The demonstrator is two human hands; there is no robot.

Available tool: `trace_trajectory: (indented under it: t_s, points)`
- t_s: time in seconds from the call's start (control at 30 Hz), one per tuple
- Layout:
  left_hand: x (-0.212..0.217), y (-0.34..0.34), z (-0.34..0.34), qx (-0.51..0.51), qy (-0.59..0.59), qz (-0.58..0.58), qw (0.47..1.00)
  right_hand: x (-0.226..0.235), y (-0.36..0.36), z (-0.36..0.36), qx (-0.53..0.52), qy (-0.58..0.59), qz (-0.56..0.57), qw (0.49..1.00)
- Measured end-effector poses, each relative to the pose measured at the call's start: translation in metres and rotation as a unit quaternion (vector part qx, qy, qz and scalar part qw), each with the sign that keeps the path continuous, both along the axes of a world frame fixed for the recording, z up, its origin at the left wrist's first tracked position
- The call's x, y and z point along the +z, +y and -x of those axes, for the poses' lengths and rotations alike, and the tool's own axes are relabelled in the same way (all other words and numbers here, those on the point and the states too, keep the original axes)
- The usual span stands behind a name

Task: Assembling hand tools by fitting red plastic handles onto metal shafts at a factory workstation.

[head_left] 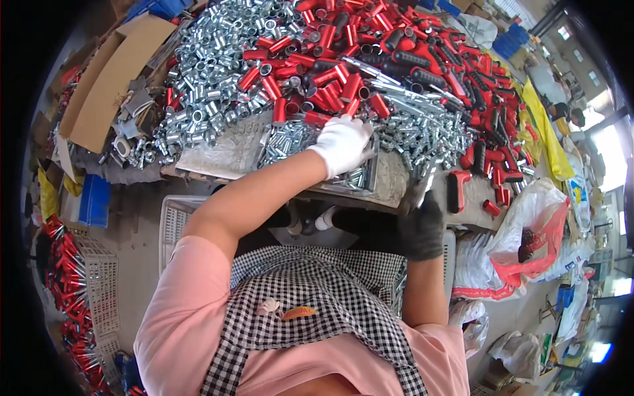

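While the left hand (pixel 345 142), in a white knit glove, reaches to 1 o'clock of the view's centre, the right hand (pixel 421 228), in a dark glove, sits between 3 and 4 o'clock near the front edge of the workbench (pixel 389 185). The left fingers are bent over the far part of a shallow tray (pixel 287 142) of small metal pins, with their tips near the red tubes (pixel 330 72) heaped at 12 o'clock; I cannot tell whether they pinch anything. At the right fingertips is a shiny metal piece (pixel 428 179), pointing away from the body (motion blur softens both hand and metal), and whether the fingers are pressed together on it cannot be told either.

Silver metal collars (pixel 211 86) are piled between 10 and 11 o'clock. Long steel rods (pixel 389 80) lie at 1 o'clock, just beyond a mound of small metal fasteners (pixel 422 135), and red-and-black handles (pixel 472 86) spread between 1 and 2. One loose handle (pixel 457 190) rests at 3 o'clock, just beside the right hand.

Farther out, a cardboard flap (pixel 122 86) stands at 10 o'clock, a blue bin (pixel 94 201) at 9, and an open white sack (pixel 518 218) with red trim between 3 and 4. At 6 o'clock is the person's black-and-white checked apron (pixel 297 284).
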State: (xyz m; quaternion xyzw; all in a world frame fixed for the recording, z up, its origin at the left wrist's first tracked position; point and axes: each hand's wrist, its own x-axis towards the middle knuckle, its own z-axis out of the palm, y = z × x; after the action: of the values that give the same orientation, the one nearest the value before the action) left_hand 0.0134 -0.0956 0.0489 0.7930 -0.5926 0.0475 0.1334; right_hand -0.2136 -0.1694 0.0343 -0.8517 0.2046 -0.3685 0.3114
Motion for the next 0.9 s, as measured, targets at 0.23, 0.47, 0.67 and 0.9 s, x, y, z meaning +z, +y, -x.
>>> trace_trajectory:
  t_s: [0.23,0.47,0.67,0.9]
  points:
    - [-0.013,-0.032,-0.008,0.021,-0.042,0.033,0.998,-0.006,0.008,0.041,0.108,-0.102,-0.559,0.816]
    - [0.013,0.07,-0.01,-0.15,0.184,0.135,0.962,0.013,-0.011,0.04,0.141,0.094,-0.293,0.941]
    - [0.004,0.118,0.025,-0.296,0.226,0.094,0.923,0.017,0.014,-0.007,0.308,0.134,-0.353,0.873]
    - [0.012,0.146,0.034,-0.229,0.163,0.071,0.957,-0.012,0.033,-0.031,0.403,0.059,-0.186,0.894]
